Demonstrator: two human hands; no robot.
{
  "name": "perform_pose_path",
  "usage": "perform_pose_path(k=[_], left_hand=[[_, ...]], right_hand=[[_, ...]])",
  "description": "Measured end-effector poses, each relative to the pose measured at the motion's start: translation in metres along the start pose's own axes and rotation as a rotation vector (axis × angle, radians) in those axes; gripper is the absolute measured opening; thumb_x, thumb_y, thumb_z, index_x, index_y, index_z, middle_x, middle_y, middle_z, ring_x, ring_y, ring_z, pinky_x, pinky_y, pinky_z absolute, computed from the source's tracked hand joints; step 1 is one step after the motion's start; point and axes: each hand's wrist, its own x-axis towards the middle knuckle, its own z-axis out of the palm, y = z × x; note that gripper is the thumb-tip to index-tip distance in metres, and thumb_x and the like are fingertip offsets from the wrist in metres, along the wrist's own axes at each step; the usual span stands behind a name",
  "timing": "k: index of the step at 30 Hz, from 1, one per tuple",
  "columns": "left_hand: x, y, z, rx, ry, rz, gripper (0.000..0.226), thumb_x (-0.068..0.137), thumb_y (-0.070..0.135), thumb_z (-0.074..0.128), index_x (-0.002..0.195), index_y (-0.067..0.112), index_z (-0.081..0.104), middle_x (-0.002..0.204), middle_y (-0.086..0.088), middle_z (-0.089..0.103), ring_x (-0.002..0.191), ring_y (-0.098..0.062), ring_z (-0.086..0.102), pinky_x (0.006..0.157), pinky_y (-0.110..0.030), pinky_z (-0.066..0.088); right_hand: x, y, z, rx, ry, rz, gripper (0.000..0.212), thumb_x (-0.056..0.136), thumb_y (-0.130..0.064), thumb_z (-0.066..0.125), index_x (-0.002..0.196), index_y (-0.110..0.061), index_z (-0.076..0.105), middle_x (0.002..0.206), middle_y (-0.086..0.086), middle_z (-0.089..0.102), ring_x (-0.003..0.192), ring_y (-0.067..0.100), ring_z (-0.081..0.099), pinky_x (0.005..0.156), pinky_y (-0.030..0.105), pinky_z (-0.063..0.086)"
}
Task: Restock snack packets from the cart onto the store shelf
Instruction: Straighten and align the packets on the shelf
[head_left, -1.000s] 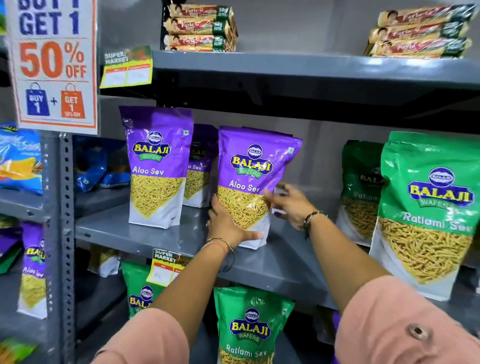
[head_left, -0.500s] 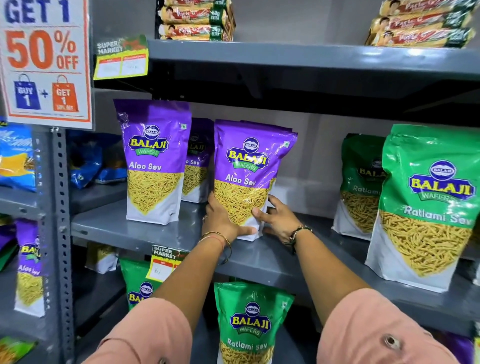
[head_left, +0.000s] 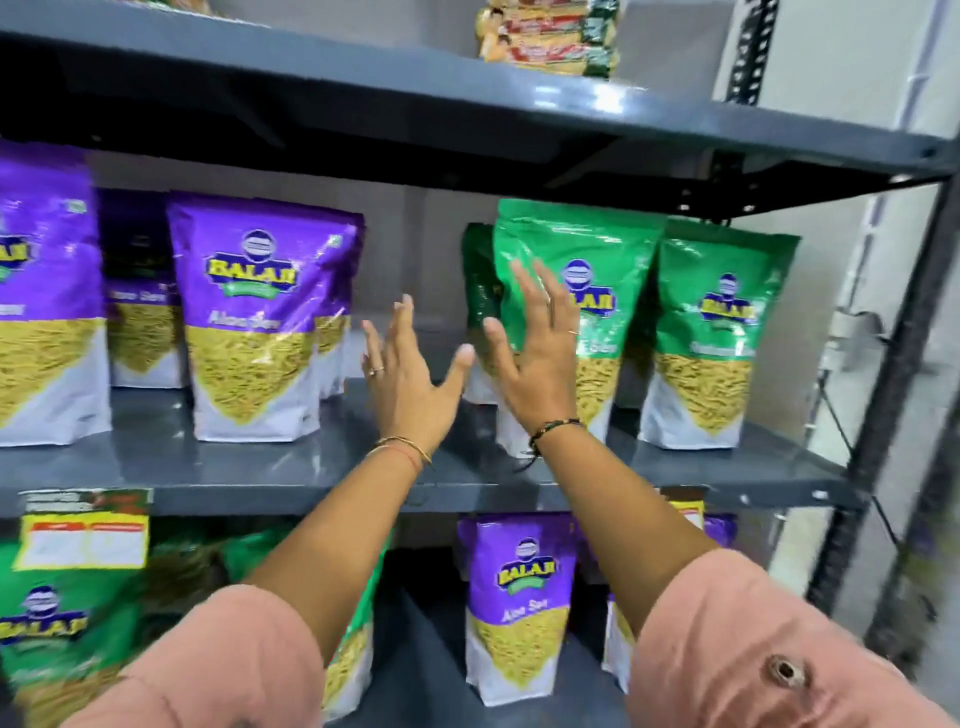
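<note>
Head view, step in hand: likely straightening the green packet (head_left: 576, 291) on the middle shelf (head_left: 260, 467), which stands upright right of the purple packet (head_left: 260, 317).
Doing it well: press lightly near the packet's sides, so it stays standing and does not knock the green neighbour (head_left: 722, 332) just beside it.
Left hand (head_left: 410, 384): raised over the gap between purple and green packets, fingers spread, grip wide open, holding nothing.
Right hand (head_left: 540, 358): flat and open-fingered before the green packet's front, grasping nothing; contact unclear through blur.
Cart: out of view.
</note>
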Motion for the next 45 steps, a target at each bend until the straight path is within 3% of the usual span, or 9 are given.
perform_pose_path(k=[4, 9, 15, 20, 25, 35, 40, 42, 45], left_hand=[[-0.029, 0.030, 0.054, 0.003, -0.236, 0.092, 0.114, 0.065, 0.058, 0.069, 0.146, 0.024, -0.003, 0.159, -0.011, 0.009, 0.147, -0.026, 0.000, 0.121, -0.050, 0.003], [-0.053, 0.041, 0.085, -0.059, -0.349, -0.001, 0.120, 0.066, 0.030, 0.079, 0.137, 0.042, -0.016, 0.157, -0.016, 0.000, 0.146, -0.029, 0.009, 0.117, -0.049, 0.024], [-0.052, 0.039, 0.089, 0.091, -0.322, -0.058, 0.112, 0.074, 0.022, 0.074, 0.133, 0.046, -0.018, 0.142, -0.017, 0.027, 0.124, -0.040, 0.045, 0.101, -0.049, 0.041], [-0.046, 0.035, 0.084, 0.163, -0.299, -0.097, 0.109, 0.075, 0.019, 0.072, 0.143, 0.039, -0.010, 0.134, -0.019, 0.033, 0.112, -0.045, 0.051, 0.097, -0.047, 0.042], [-0.043, 0.031, 0.083, 0.189, -0.301, -0.089, 0.109, 0.075, 0.021, 0.074, 0.144, 0.037, -0.009, 0.134, -0.022, 0.034, 0.111, -0.046, 0.052, 0.097, -0.048, 0.043], [-0.043, 0.027, 0.086, 0.127, -0.315, -0.084, 0.111, 0.072, 0.021, 0.075, 0.144, 0.039, -0.008, 0.134, -0.019, 0.032, 0.113, -0.046, 0.050, 0.102, -0.051, 0.042], [-0.046, 0.027, 0.083, 0.137, -0.144, -0.123, 0.132, 0.051, 0.044, 0.085, 0.146, 0.020, -0.003, 0.136, -0.022, 0.033, 0.121, -0.044, 0.041, 0.101, -0.053, 0.038], [-0.044, 0.031, 0.083, 0.112, -0.129, -0.157, 0.140, 0.043, 0.051, 0.085, 0.146, 0.018, -0.004, 0.140, -0.025, 0.031, 0.126, -0.043, 0.037, 0.103, -0.053, 0.036], [-0.036, 0.030, 0.088, 0.007, -0.183, -0.253, 0.147, 0.039, 0.048, 0.088, 0.145, 0.024, -0.011, 0.146, -0.026, 0.026, 0.132, -0.042, 0.034, 0.108, -0.053, 0.032]], right_hand=[[-0.016, 0.064, -0.060, -0.149, 0.071, 0.260, 0.081, 0.083, -0.043, 0.064, 0.148, -0.028, 0.017, 0.157, 0.009, 0.018, 0.143, 0.029, 0.019, 0.114, 0.033, 0.010], [-0.048, 0.120, -0.080, 0.057, -0.393, 0.329, 0.099, 0.081, -0.042, 0.066, 0.148, -0.037, -0.006, 0.162, 0.002, 0.000, 0.149, 0.020, 0.003, 0.120, 0.045, 0.015], [-0.054, 0.117, -0.062, 0.102, -0.557, 0.284, 0.102, 0.084, -0.017, 0.069, 0.145, -0.043, -0.009, 0.138, 0.012, 0.045, 0.121, 0.026, 0.047, 0.090, 0.023, 0.033], [-0.052, 0.107, -0.048, 0.105, -0.549, 0.297, 0.108, 0.081, -0.002, 0.065, 0.140, -0.054, -0.009, 0.135, 0.017, 0.045, 0.105, 0.034, 0.058, 0.097, 0.039, 0.046], [-0.054, 0.104, -0.040, 0.107, -0.510, 0.331, 0.110, 0.079, 0.003, 0.062, 0.138, -0.057, -0.009, 0.126, 0.012, 0.049, 0.071, 0.013, 0.057, 0.090, 0.038, 0.051], [-0.049, 0.105, -0.046, 0.069, -0.561, 0.378, 0.104, 0.080, 0.003, 0.062, 0.143, -0.051, -0.001, 0.131, 0.017, 0.050, 0.111, 0.031, 0.055, 0.096, 0.033, 0.042], [-0.042, 0.111, -0.081, -0.063, -0.087, 0.315, 0.085, 0.074, -0.025, 0.076, 0.142, -0.037, 0.027, 0.140, 0.008, 0.044, 0.128, 0.024, 0.040, 0.108, 0.042, 0.038], [-0.034, 0.126, -0.106, -0.232, 0.161, 0.420, 0.099, 0.063, -0.041, 0.081, 0.143, -0.034, 0.024, 0.142, 0.014, 0.035, 0.129, 0.031, 0.033, 0.109, 0.046, 0.032], [-0.024, 0.157, -0.132, -0.330, 0.102, 0.691, 0.136, 0.048, -0.055, 0.085, 0.148, -0.031, -0.003, 0.153, 0.025, 0.016, 0.141, 0.041, 0.018, 0.115, 0.054, 0.016]])
